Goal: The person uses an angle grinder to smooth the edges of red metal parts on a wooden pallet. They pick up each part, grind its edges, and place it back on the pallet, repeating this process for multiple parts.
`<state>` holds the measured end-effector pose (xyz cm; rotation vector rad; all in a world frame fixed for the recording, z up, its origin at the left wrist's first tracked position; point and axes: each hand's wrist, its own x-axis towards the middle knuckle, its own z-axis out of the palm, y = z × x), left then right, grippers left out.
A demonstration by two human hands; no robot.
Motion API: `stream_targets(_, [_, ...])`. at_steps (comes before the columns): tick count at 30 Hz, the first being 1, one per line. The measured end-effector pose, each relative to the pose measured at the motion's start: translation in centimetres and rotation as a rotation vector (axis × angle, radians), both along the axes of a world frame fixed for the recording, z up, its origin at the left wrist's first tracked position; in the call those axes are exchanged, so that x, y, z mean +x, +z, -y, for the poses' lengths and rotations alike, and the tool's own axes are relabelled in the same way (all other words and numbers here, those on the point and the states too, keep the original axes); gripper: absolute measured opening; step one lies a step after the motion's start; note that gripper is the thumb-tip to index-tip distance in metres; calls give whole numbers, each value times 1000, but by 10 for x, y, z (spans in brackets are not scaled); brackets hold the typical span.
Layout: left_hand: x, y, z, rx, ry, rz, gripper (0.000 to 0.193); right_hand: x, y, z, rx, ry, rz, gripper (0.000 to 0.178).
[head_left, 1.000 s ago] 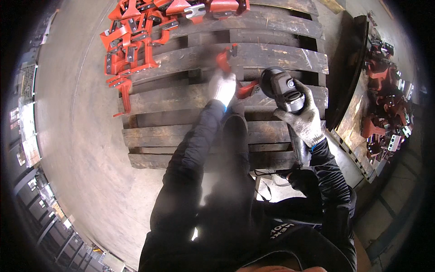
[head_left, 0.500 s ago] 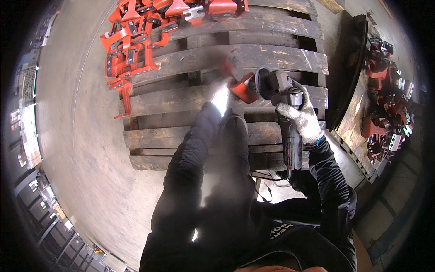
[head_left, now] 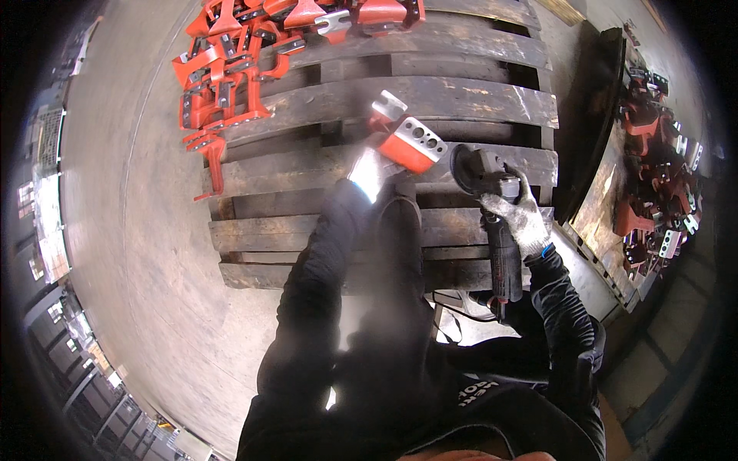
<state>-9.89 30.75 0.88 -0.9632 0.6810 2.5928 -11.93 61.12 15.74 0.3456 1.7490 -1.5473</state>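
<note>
My right hand (head_left: 527, 220), in a light grey glove, is closed around the head end of a black angle grinder (head_left: 503, 250). The grinder's disc (head_left: 464, 169) is just right of a red metal bracket (head_left: 407, 152), with a gap between them. My left hand (head_left: 369, 170) is gloved and washed out by glare; it grips the bracket from the lower left, its fingers hardly distinguishable. The bracket is tilted above the slats, showing a bare silver face with several holes and a forked silver end (head_left: 389, 105).
A wooden pallet (head_left: 477, 100) with gaps between its slats lies beneath my hands. Several red brackets (head_left: 231, 77) are heaped at its far left. On the right, more red and silver parts (head_left: 653, 177) rest on another wooden surface. A cable (head_left: 461, 302) hangs below the grinder.
The grinder has moved right and slightly nearer me, off the bracket. My left hand has turned the bracket, bringing its bare holed face and forked end into sight.
</note>
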Motion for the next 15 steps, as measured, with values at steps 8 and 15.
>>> stream_targets(8, [-24,-46,-31,85,186,-39,50,-2,2,51,30,-63,-515,92])
stream_targets(15, [-34,-85,-49,108,182,103,53,-22,-7,75,135,48,-700,93])
